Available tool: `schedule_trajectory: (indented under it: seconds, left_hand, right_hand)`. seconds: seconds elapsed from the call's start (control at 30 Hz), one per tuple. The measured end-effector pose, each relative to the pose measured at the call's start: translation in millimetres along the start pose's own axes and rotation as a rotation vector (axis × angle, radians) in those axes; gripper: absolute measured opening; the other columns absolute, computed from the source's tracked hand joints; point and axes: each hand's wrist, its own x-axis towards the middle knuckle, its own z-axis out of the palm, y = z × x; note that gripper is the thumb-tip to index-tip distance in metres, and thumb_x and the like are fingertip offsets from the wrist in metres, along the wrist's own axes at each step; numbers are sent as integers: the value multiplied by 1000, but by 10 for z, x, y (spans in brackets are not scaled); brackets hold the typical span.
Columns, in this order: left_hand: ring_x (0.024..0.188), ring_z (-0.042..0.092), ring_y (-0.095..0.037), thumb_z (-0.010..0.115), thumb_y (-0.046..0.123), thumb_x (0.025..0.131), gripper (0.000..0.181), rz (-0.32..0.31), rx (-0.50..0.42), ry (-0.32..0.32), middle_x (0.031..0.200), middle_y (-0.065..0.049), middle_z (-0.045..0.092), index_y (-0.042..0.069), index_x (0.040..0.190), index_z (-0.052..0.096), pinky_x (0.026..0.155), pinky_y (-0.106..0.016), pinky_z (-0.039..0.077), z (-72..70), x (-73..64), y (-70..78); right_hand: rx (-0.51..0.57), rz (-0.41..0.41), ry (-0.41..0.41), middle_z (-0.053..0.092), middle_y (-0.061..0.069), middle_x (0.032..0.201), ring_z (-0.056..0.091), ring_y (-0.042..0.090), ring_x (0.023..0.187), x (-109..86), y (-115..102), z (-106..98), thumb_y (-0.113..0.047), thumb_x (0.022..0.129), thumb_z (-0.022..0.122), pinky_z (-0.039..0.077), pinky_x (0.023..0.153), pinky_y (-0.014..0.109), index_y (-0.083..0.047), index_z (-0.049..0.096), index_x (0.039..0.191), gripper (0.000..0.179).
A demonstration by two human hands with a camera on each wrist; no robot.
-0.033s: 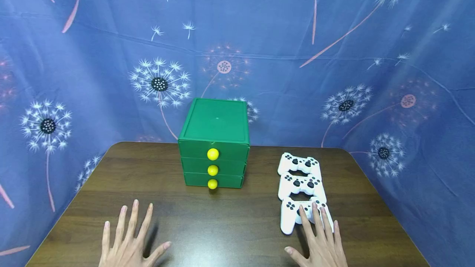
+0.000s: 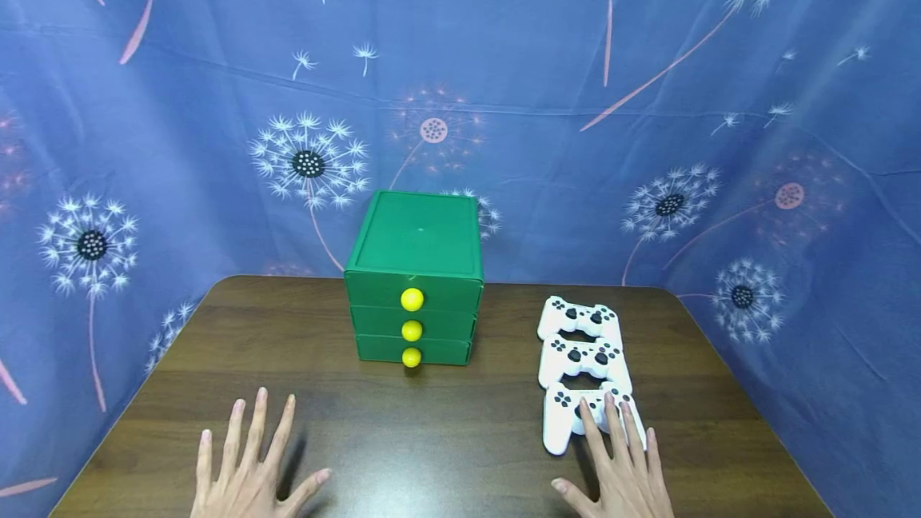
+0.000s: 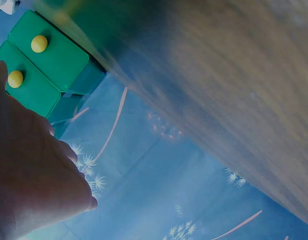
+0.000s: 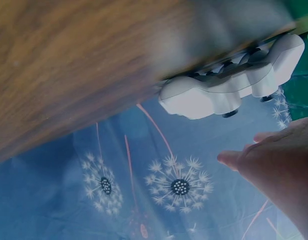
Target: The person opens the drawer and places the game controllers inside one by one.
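Note:
My left hand (image 2: 245, 480) is spread with straight fingers over the front left of the table and holds nothing; the left wrist view shows the same hand (image 3: 39, 175) side-on. On the right, my right hand (image 2: 624, 478) is spread too, its fingertips overlapping the nearest white game controller (image 2: 557, 426) in the head view. A gap shows between that hand (image 4: 281, 165) and the controller (image 4: 193, 97) in the right wrist view. Behind it lie a middle controller (image 2: 552, 362) and a far controller (image 2: 550, 316), all in one column.
A green three-drawer box (image 2: 420, 234) stands at the back middle of the brown wooden table (image 2: 288, 342), its drawers closed. Each drawer has a yellow ball knob (image 2: 412, 300). A blue dandelion-print cloth (image 2: 532, 182) hangs behind the table and along its sides.

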Motion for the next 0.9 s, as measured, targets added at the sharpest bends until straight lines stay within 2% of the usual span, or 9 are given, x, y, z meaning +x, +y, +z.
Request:
schedule_trajectory:
  seconds: [0.13,0.27,0.33,0.47,0.57,0.63,0.77,0.9]
  left_hand:
    - [158,3,-27,36,93,85,103,3,-1,4,173,-6,14,34,167,18,120,-69,8,-9,3,-6]
    - [158,5,-28,31,92,87,99,22,-6,30,173,-6,14,35,167,17,118,-71,13,-9,5,-4]
    - [158,5,-29,31,91,88,99,28,-7,25,173,-6,11,35,167,15,119,-70,11,-17,4,1]
    - [158,-1,-26,43,87,89,101,33,-18,-13,174,-8,9,32,168,13,123,-64,3,-47,30,29]
    - [158,-3,-25,55,78,90,101,49,-57,-33,173,-10,8,28,168,15,124,-60,-2,-69,83,61]
    - [158,-2,-25,57,74,92,98,62,-107,-27,173,-11,10,24,168,18,125,-59,-2,-84,131,81]
    - [156,15,-30,45,73,99,87,96,-223,62,165,-18,30,15,164,32,127,-51,2,-94,253,124]
    - [150,33,-30,43,68,103,80,145,-340,171,152,-20,50,8,157,45,127,-38,10,-83,400,147]
  right_hand:
    - [-3,-8,14,24,19,166,19,41,151,-5,-1,4,-78,81,68,21,111,74,-19,35,159,103]
    - [-19,-15,17,28,19,165,25,43,148,-31,-25,-2,-80,80,66,24,110,73,-26,26,163,107]
    - [-25,-31,26,31,18,163,28,43,146,-41,-48,-10,-81,79,65,27,110,72,-28,23,164,108]
    - [14,-81,62,35,17,160,32,43,142,-37,-110,-57,-77,80,68,34,106,69,-29,24,164,106]
    - [105,-125,100,39,17,156,37,41,139,-4,-171,-99,-64,81,77,40,100,65,-22,33,162,101]
    - [199,-151,117,43,16,153,41,37,136,25,-225,-126,-51,80,83,43,97,62,-17,40,159,96]
    - [423,-154,98,55,6,148,51,25,129,96,-378,-177,-28,82,86,51,93,54,-15,49,154,82]
    - [622,-114,27,64,-6,135,60,18,121,165,-554,-229,-22,88,84,57,91,47,-21,54,151,70]
